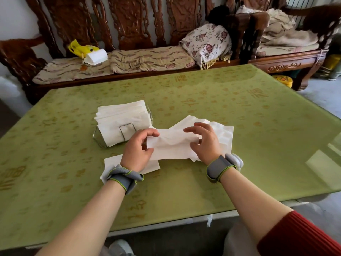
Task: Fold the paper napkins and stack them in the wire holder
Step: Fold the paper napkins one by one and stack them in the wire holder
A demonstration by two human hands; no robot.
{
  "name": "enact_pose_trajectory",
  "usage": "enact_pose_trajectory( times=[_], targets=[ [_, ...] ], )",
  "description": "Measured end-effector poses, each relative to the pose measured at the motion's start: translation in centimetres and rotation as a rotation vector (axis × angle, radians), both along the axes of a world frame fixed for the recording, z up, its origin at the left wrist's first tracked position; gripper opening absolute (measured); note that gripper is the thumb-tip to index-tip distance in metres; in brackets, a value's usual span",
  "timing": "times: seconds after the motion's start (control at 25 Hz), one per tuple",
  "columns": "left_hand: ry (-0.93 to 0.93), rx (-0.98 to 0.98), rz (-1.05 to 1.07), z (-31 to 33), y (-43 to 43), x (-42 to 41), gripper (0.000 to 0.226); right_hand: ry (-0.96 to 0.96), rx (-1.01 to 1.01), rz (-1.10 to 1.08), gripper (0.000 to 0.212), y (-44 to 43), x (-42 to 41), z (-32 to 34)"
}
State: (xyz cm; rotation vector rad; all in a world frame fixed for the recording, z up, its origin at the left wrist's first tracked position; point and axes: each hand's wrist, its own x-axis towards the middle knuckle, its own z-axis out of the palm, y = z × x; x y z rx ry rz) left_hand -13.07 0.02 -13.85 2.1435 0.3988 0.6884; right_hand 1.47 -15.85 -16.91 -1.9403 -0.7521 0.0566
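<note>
Left hand (pixel 137 148) and right hand (pixel 204 143) each pinched one end of napkin (pixel 171 145), fingers curled, likely flattening it for folding. Wire holder (pixel 127 124) stood just beside left hand, keeping transfer short.

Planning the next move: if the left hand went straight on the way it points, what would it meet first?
The napkin the left hand pinches; past it, probably the loose napkins behind. The wire holder lies left of that line.

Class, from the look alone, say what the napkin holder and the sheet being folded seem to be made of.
The napkin holder looks like thin bent metal wire, probably steel, with a silvery shine. The sheet looks like soft white tissue paper: matte, creased, limp.
</note>
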Motion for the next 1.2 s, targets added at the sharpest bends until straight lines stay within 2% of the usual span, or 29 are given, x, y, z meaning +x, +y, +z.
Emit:
enact_pose_trajectory(
  times=[0.08,0.24,0.32,0.56,0.76,0.88,1.08,1.2],
  targets=[
    [-0.001,-0.059,-0.007,-0.1,0.3,-1.1,0.056,0.024,0.033,0.023,0.05,0.2,-0.4,0.0],
    [-0.032,-0.222,0.068,-0.8,0.7,-2.0,0.035,0.117,0.087,0.042,0.029,0.9,-1.1,-0.1],
    [-0.04,-0.227,0.134,-1.5,1.1,-1.9,0.029,0.093,0.064,0.045,0.032,1.3,-1.3,-0.2],
    [0.063,-0.023,0.115,-2.4,1.9,-1.7,0.037,-0.009,0.002,0.173,0.042,1.5,-1.7,0.8],
    [0.041,-0.072,0.124,-2.1,1.7,-1.5,0.032,-0.106,-0.108,0.253,0.045,1.1,-1.3,1.3],
    [0.02,-0.006,0.164,-2.5,1.9,-1.7,0.031,-0.14,-0.196,0.285,0.047,0.9,-1.1,1.1],
    [0.022,0.252,0.185,-2.5,1.9,-1.9,0.025,-0.184,-0.186,0.306,0.033,1.0,-1.4,1.3],
    [0.022,0.311,0.213,-2.7,2.0,-1.8,0.019,-0.229,-0.166,0.263,0.024,1.0,-1.7,1.2]
  ],
)
